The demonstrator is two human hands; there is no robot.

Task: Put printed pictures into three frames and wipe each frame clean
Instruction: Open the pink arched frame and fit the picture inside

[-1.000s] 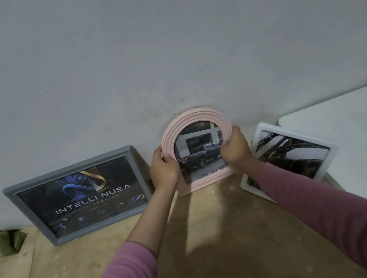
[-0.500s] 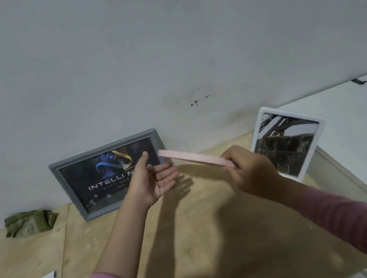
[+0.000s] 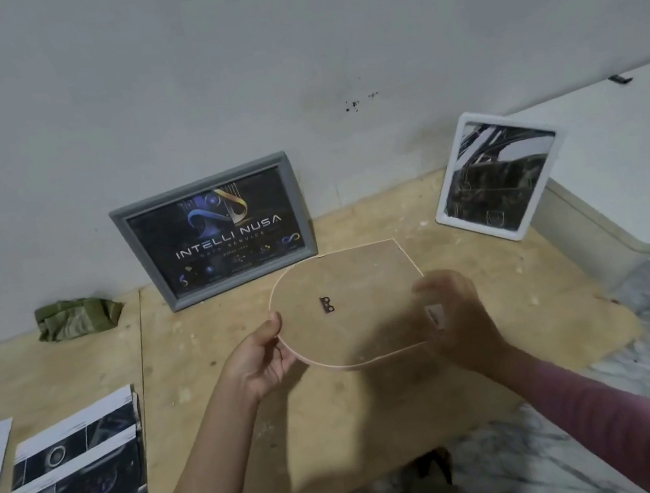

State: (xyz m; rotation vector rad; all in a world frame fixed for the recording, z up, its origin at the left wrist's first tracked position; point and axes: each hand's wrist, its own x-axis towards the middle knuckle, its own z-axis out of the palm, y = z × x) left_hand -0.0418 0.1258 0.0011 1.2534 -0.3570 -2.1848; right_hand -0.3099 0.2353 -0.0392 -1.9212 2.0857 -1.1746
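Both hands grip arched frame (image 3: 346, 307) back-side up: left hand (image 3: 262, 358) curved end, right hand (image 3: 457, 312) straight end.

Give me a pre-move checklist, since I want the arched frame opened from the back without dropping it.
1. Arched pink frame turned back-up: ok.
2. Left hand grips the rounded edge: ok.
3. Right hand holds the straight end: ok, though blurred.
4. Metal hanger on the backing unobstructed: ok.
5. Backing clips released: cannot tell.
6. Green cloth ready by the wall for wiping: ok.
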